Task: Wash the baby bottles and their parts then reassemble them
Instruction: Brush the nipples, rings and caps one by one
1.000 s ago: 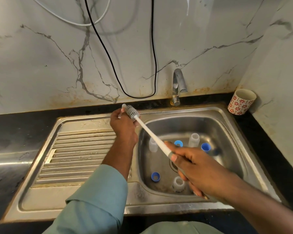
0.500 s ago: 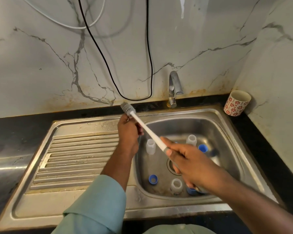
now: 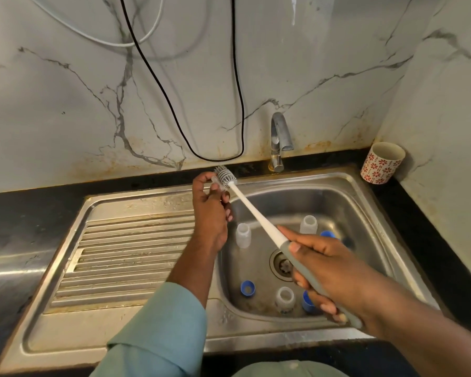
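My right hand (image 3: 326,270) grips the grey handle of a long white bottle brush (image 3: 252,210). Its bristled head (image 3: 226,176) reaches up over the sink's back left corner. There my left hand (image 3: 210,210) pinches a small pale bottle part (image 3: 216,184) against the bristles; its shape is mostly hidden by my fingers. Three clear baby bottles stand in the sink basin (image 3: 346,202): one at the left (image 3: 243,235), one at the back (image 3: 308,224), one at the front (image 3: 285,299). Blue rings lie at the front left (image 3: 247,289), the back right (image 3: 328,234) and under my right hand (image 3: 307,300).
The tap (image 3: 279,142) stands behind the basin with no water running. A ribbed steel drainboard (image 3: 125,257) lies to the left. A red-patterned cup (image 3: 382,163) sits in the back right corner of the black counter. Black and white cables (image 3: 237,85) hang on the marble wall.
The brush head has shifted slightly back and forth at my left hand's fingertips. Both hands keep their hold, and the parts in the basin have not moved.
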The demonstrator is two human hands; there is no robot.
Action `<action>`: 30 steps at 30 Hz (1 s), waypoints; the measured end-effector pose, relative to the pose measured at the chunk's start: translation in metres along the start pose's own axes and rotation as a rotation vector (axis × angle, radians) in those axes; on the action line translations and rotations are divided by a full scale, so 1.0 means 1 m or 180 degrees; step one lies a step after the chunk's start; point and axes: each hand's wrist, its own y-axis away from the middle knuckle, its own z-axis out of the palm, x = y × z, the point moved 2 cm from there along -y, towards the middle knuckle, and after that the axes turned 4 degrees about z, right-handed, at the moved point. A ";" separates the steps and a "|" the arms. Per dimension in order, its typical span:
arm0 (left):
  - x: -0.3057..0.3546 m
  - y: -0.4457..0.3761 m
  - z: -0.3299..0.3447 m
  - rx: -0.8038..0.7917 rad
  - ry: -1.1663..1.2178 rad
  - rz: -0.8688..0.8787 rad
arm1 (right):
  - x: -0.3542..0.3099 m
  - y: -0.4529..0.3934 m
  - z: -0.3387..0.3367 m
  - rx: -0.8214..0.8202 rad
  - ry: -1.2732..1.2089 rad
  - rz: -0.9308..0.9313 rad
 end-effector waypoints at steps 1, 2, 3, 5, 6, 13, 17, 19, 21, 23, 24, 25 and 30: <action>-0.001 0.001 -0.001 -0.0072 -0.0056 0.0057 | 0.000 0.004 -0.002 -0.0115 -0.0138 0.0104; -0.003 0.003 0.001 -0.0138 -0.0124 0.0100 | -0.001 0.005 -0.005 -0.0177 -0.0244 0.0165; -0.005 0.006 0.003 -0.0232 -0.0200 0.0126 | -0.001 0.004 -0.007 -0.0199 -0.0316 0.0195; -0.011 0.011 0.008 -0.0401 -0.0275 0.0117 | -0.001 0.000 -0.010 -0.0186 -0.0429 0.0241; -0.011 0.012 0.008 -0.0385 -0.0257 0.0117 | 0.000 -0.001 -0.010 -0.0207 -0.0471 0.0258; -0.018 0.010 0.010 -0.0524 -0.0450 0.0097 | 0.002 -0.003 -0.013 -0.0244 -0.0530 0.0373; -0.026 0.009 0.011 -0.0678 -0.0429 0.0008 | 0.003 -0.011 -0.016 -0.0189 -0.0472 0.0427; -0.031 0.010 0.011 -0.0730 -0.0522 -0.0094 | 0.005 -0.013 -0.017 -0.0144 -0.0514 0.0468; -0.034 0.001 0.001 -0.0208 -0.0451 -0.0195 | 0.008 -0.011 -0.015 -0.0191 -0.0402 0.0499; -0.037 -0.007 -0.007 -0.0108 -0.0280 -0.0301 | 0.011 -0.011 -0.013 -0.0209 -0.0343 0.0499; -0.037 -0.006 -0.005 -0.0327 -0.0216 -0.0353 | 0.012 -0.016 -0.015 -0.0161 -0.0329 0.0490; -0.038 -0.002 0.000 -0.0602 -0.0181 -0.0402 | 0.013 -0.020 -0.018 -0.0103 -0.0324 0.0518; -0.045 -0.007 0.002 -0.0277 -0.0017 -0.0714 | 0.021 -0.009 -0.035 -0.0312 -0.0390 0.0697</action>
